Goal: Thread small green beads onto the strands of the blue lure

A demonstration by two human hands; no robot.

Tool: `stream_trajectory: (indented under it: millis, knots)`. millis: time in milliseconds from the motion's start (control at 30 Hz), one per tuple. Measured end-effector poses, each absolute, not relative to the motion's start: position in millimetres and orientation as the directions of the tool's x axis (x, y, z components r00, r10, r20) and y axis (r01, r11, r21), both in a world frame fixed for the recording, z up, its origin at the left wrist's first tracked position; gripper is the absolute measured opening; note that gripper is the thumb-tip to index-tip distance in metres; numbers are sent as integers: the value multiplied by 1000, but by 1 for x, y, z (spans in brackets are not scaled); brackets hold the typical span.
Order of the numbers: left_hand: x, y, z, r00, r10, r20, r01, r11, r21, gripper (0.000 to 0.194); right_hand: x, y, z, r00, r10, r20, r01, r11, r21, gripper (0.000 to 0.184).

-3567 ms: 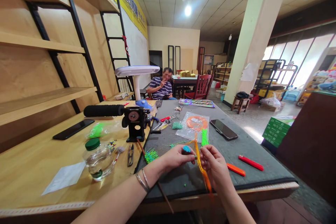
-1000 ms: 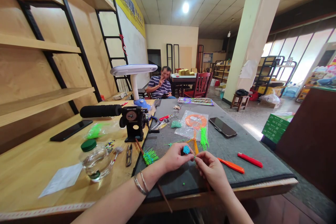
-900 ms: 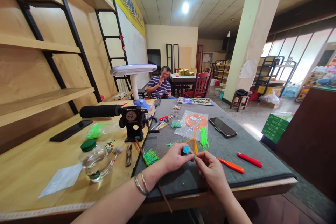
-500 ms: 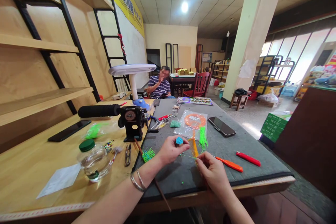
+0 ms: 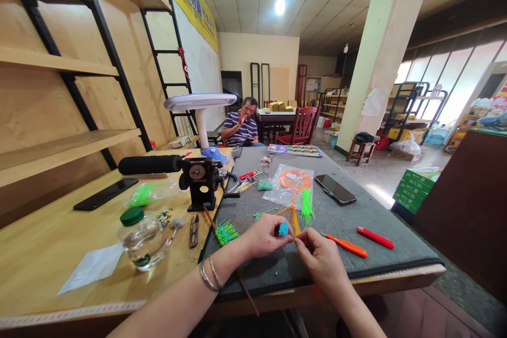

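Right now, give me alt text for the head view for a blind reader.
The left hand holds a small blue cluster over a gray mat; the right hand is pinched beside it. A black cranked device and a jar stand to the left.

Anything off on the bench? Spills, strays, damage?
Two minor things: a small green piece lies alone near the front of the grey mat, like a stray, and a brown stick juts past the front edge of the table, where it could get knocked. No spill or breakage stands out.
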State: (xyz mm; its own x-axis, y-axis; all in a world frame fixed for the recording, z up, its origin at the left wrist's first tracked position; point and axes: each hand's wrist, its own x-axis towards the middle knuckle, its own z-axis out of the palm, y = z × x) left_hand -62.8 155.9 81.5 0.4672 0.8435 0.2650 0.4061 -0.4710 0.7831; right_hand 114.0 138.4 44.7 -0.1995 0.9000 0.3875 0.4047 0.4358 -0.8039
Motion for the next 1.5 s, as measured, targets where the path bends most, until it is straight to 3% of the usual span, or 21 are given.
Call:
stream_trajectory:
  millis: [167,300,500,700,800,933,1067,1267,1400,1500]
  knots:
    - [-65,158,79,502,816,286,378,-504,776,7,114,138,46,-207,910,360,389,414,-823,18]
    - [-69,163,78,433,818,378,493,-566,661,13,114,137,49,-206,934,293,339,349,-873,17]
    - [-74,171,75,234,889,395,655,-444,611,14,116,140,50,-206,965,161,222,207,-953,18]
    - [-73,168,75,152,893,424,697,-401,595,19,113,144,53,-179,983,41,155,69,-985,21]
    - [-71,162,81,159,844,513,595,-497,632,16,112,146,55,-155,988,5,119,24,-993,21]
    - [-65,152,87,302,767,566,407,-641,651,9,112,148,56,-143,990,-13,68,-4,-998,22]
    - [-59,148,85,403,750,524,428,-661,617,14,109,150,55,-171,985,-19,29,-15,-999,27]
    - [-58,150,80,420,778,467,348,-614,709,12,105,150,56,-196,980,29,52,39,-998,35]
    - [-57,154,80,355,849,391,135,-461,877,17,106,147,61,-124,978,169,-22,168,-986,36]
    - [-56,157,80,313,889,335,-21,-346,938,23,105,144,63,-180,971,159,-112,140,-984,46]
